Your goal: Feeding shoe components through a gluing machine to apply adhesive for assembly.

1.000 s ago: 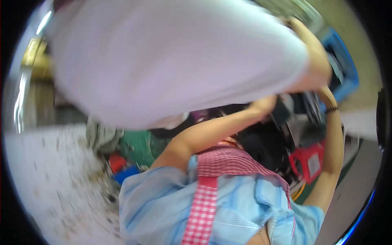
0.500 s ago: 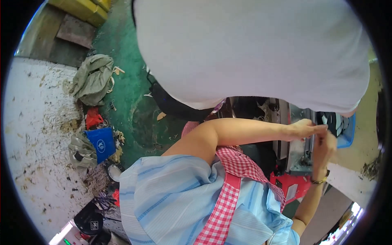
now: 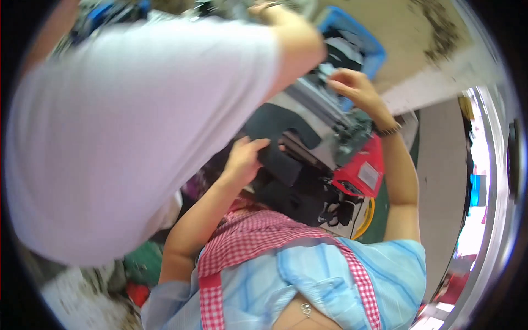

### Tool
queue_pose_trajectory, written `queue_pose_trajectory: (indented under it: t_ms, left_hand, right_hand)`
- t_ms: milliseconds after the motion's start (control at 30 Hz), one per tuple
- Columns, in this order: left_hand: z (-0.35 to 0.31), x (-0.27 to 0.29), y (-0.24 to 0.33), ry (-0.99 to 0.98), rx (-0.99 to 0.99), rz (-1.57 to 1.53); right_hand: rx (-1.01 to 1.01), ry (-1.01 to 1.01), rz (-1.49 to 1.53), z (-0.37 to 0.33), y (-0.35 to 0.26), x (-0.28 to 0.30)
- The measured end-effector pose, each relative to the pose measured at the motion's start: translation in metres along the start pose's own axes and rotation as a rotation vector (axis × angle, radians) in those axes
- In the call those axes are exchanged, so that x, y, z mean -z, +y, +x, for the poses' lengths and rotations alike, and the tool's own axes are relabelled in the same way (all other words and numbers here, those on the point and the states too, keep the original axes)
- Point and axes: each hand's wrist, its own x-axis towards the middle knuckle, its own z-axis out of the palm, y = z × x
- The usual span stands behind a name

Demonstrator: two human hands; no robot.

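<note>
My left hand [image 3: 245,159] is closed at the edge of a dark grey flat piece [image 3: 283,124] that looks like cut sheet material, its thumb stretched along it. The piece spreads over a metal work surface. Farther off to the right, my right hand [image 3: 355,88] reaches beside a blue plastic basket [image 3: 377,52], fingers curved and slightly apart, with nothing visible in them. Black and white pieces [image 3: 344,49] lie in the basket. A long grey metal bar [image 3: 319,102] runs just below that hand.
Close on my left, a co-worker in a white shirt [image 3: 137,121] leans across, their hand [image 3: 264,8] at the far edge. A red box-like part [image 3: 363,168] and dark machine parts [image 3: 352,132] stand at the right. A yellow hoop-shaped item [image 3: 366,217] is near my body.
My view has swung to the right. My hands, formerly together near the basket, are now apart: the left is nearer me at the dark piece, the right remains by the basket.
</note>
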Motion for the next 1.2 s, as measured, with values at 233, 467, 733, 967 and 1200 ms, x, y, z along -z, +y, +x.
queue_pose_trajectory:
  t_ms: [233,467,733,967,1200]
  left_hand:
    - [0.076,-0.032,0.019,0.158,0.039,0.224]
    - [0.028,0.016,-0.084,-0.169,-0.283,1.591]
    - [0.021,0.031,-0.129,-0.239,-0.439,1.974]
    - [0.024,0.025,-0.119,-0.347,-0.364,1.726]
    - [-0.026,-0.003,-0.035,-0.623,-0.1,1.31]
  right_hand:
    - [-0.143,-0.308,-0.129,0.087,0.098,-0.027]
    - [0.044,-0.005,-0.271,0.12,0.096,0.024]
    - [-0.052,0.471,-0.248,0.118,0.179,0.121]
    - [0.03,0.55,-0.287,0.059,0.102,0.126]
    - [0.184,-0.367,-0.137,-0.119,-0.04,-0.007]
